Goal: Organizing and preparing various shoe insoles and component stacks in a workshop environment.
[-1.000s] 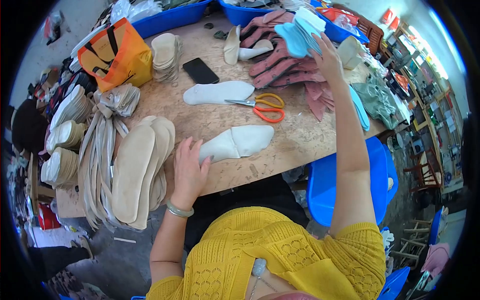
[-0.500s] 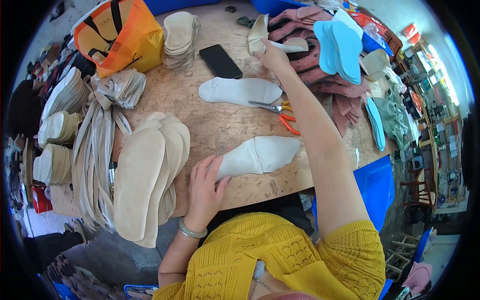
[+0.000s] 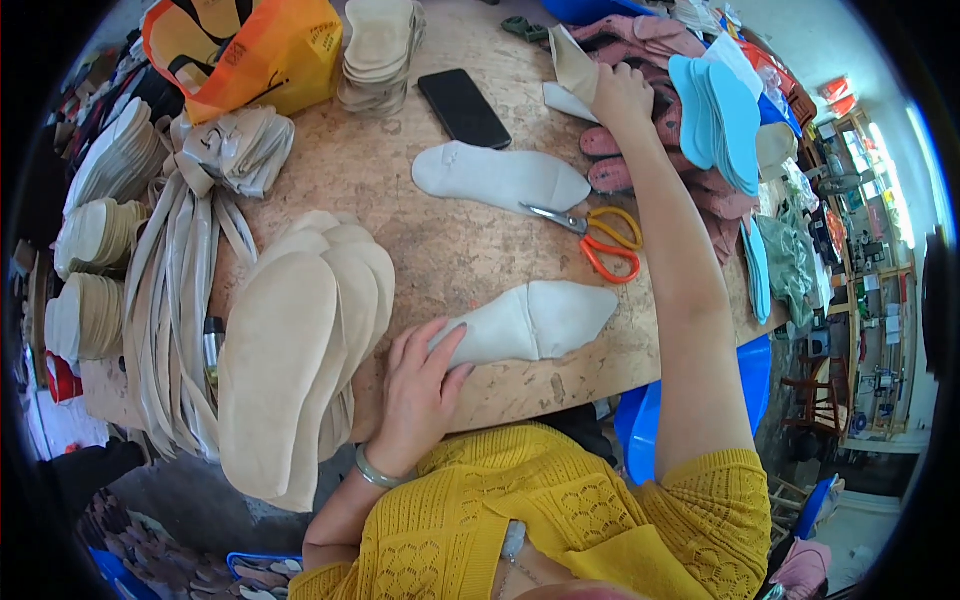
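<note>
A white insole (image 3: 530,322) with a crosswise seam lies near the table's front edge. My left hand (image 3: 418,385) rests at its left end, fingers apart, the thumb and forefinger touching it. My right hand (image 3: 624,97) reaches far across the table over a pile of pink cut pieces (image 3: 640,140). Its fingers are bent, and what they grip is hidden. Beside it a curled beige piece (image 3: 572,65) stands up, and a white piece (image 3: 570,102) lies partly below the hand. Between my arms are another white insole (image 3: 490,175) and scissors with orange and yellow handles (image 3: 610,262).
A stack of large beige insoles (image 3: 285,350) overhangs the front left edge, beside hanging strips (image 3: 180,320). An orange bag (image 3: 270,65), a stack of beige insoles (image 3: 378,50) and a black phone (image 3: 465,107) are farther back. Light blue insoles (image 3: 718,120) lie at the right.
My right hand has moved right, from the cream pieces onto the pink pile. A cream piece that lay across the pink ones has shifted. My left hand stays by the insole.
</note>
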`<control>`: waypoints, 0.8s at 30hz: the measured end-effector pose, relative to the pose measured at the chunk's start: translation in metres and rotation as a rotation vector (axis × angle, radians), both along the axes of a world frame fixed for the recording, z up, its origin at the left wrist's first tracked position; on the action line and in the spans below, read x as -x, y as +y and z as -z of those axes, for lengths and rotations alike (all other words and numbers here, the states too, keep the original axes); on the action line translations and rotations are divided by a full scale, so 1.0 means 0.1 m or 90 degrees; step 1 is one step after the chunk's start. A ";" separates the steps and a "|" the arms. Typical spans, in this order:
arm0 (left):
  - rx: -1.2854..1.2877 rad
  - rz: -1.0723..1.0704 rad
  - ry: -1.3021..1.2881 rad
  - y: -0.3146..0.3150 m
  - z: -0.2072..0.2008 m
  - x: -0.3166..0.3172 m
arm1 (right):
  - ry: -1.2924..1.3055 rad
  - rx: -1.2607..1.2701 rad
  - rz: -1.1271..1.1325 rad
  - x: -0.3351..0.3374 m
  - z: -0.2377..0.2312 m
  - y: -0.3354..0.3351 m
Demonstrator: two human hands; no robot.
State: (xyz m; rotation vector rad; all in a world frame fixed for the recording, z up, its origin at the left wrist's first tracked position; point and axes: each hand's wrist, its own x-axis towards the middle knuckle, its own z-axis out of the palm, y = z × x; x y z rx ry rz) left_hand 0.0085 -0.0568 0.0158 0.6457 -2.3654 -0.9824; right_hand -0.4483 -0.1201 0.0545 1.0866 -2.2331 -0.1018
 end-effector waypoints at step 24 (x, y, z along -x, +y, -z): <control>0.020 -0.055 0.119 0.10 0.01 0.00 | -1.079 0.093 -0.270 -1.82 -0.27 2.05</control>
